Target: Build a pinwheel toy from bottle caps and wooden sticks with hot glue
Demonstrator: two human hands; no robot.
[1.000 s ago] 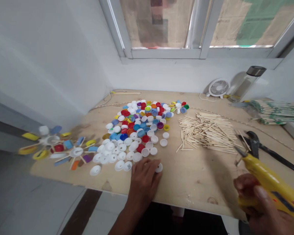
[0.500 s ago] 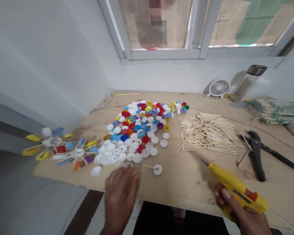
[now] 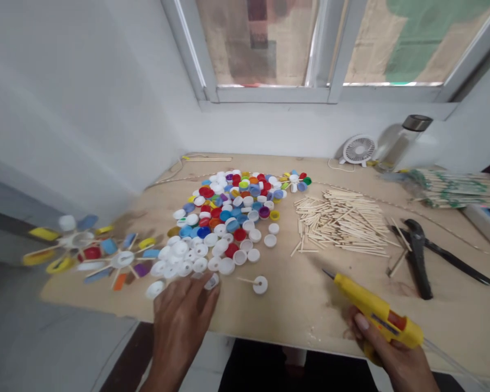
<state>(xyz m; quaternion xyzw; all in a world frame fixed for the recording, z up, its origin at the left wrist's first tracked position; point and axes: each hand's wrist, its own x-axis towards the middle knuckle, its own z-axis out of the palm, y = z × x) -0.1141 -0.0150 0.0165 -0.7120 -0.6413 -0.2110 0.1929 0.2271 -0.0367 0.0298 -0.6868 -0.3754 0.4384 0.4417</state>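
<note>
My right hand (image 3: pixel 386 340) is wrapped round the grip of a yellow hot glue gun (image 3: pixel 378 307), whose nozzle points up and left over the wooden table. At the front edge of the bottle cap pile, my left hand (image 3: pixel 183 305) has thumb and fingers curled about a tilted white bottle cap (image 3: pixel 212 281); its fingertips are partly hidden. Between the hands lies a single white cap with a stick (image 3: pixel 260 285) stuck to its middle. White and coloured bottle caps (image 3: pixel 218 218) spread behind my left hand. Right of them is a heap of short wooden sticks (image 3: pixel 343 223).
Flower-like pieces of caps and sticks (image 3: pixel 124 259) stand at the left; a smaller one (image 3: pixel 294 179) lies behind the pile. Black-handled pliers (image 3: pixel 420 261), a small white fan (image 3: pixel 359 149), a glass bottle (image 3: pixel 404 144) and packed sticks (image 3: pixel 453 188) are on the right.
My left hand has moved left and settled against the front caps, its fingers now at a white cap. The glue gun stays in my right hand. The view has shifted slightly.
</note>
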